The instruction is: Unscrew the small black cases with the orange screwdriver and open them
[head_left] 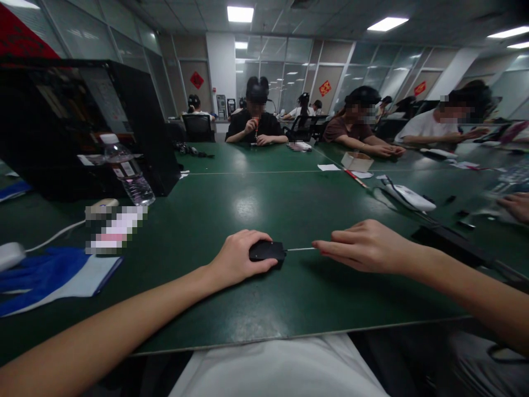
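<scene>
My left hand (pixel 237 256) wraps round a small black box-shaped casing (pixel 268 251) on the green table, thumb on the near side and fingers on the far side. From the casing's right end a thin, straight, pale rod or cord (pixel 301 249) runs to the fingertips of my right hand (pixel 363 246). Those fingers are pinched on its end, just above the tabletop. Whether it is a metal shaft or a taut cord, I cannot make out. Anything deeper inside the right hand is hidden.
A black computer case (pixel 155 127) and a water bottle (pixel 129 171) stand at left, beyond blue-and-white gloves (pixel 53 275). At right lie a white device (pixel 409 197), a small open box (pixel 357 161) and a black block (pixel 444 245). Several people sit around the tables.
</scene>
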The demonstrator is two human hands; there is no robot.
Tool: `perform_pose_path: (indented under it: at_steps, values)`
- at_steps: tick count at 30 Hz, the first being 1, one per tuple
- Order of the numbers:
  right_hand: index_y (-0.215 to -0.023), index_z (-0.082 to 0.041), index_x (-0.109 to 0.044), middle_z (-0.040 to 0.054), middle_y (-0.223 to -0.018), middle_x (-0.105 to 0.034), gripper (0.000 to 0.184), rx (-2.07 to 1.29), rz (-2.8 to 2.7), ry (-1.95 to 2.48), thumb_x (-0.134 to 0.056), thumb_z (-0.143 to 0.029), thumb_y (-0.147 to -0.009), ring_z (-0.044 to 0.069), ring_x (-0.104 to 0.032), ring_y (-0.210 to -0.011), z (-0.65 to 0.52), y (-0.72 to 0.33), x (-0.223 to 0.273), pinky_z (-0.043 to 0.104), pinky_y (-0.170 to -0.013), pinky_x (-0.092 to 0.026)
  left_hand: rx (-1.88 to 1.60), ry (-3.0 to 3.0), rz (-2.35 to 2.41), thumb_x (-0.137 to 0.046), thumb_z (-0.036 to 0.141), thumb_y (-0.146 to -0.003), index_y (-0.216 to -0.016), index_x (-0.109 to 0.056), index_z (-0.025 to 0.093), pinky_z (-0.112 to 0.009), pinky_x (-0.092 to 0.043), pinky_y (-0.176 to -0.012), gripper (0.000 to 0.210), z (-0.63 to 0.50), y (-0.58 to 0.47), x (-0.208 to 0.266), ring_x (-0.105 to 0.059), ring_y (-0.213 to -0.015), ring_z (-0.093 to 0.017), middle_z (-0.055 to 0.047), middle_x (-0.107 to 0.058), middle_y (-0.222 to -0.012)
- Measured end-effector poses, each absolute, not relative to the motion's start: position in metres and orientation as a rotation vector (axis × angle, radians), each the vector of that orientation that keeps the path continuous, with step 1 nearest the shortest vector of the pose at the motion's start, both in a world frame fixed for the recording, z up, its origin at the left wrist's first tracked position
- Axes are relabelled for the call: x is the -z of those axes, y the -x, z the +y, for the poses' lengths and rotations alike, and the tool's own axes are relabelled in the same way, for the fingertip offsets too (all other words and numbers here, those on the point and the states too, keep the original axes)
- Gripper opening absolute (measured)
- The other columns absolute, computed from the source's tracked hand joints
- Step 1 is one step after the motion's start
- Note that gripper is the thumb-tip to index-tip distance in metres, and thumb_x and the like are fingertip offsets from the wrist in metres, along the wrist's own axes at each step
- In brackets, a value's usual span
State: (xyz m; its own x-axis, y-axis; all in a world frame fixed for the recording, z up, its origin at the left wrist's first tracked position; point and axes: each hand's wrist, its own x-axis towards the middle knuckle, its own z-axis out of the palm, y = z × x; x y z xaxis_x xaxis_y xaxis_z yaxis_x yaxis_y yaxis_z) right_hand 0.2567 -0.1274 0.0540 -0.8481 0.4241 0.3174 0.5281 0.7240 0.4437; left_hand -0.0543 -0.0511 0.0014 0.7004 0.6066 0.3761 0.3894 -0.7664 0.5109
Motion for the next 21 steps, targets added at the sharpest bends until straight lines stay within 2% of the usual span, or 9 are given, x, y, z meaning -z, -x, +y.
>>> perform_pose_path:
  at_steps: [8, 21]
  values:
    - [-0.12, -0.017, -0.067, -0.0015, -0.067, -0.058, 0.024, 0.754, -2.736, 0.85, -0.051, -0.022, -0.103, 0.008, -0.048, -0.049, -0.13, -0.2627, -0.05, 0.03, -0.049, -0.031, -0.767, -2.52, 0.762, -0.078, 0.041, -0.083, -0.114, -0.069, 0.02, -0.038, -0.053, -0.094, 0.038, -0.0505, 0.0547, -0.0009, -0.071, -0.102, -0.026, -0.007, -0.075, -0.113]
    - [-0.118, -0.016, -0.066, -0.0035, -0.066, -0.057, 0.024, 0.791, -2.751, 0.758, -0.049, -0.023, -0.104, 0.007, -0.046, -0.049, -0.1246, -0.2598, -0.0551, 0.027, -0.048, -0.03, -0.764, -2.518, 0.756, -0.079, 0.04, -0.083, -0.114, -0.069, 0.02, -0.038, -0.052, -0.094, 0.039, -0.0502, 0.0547, -0.0003, -0.07, -0.103, -0.026, -0.006, -0.075, -0.114]
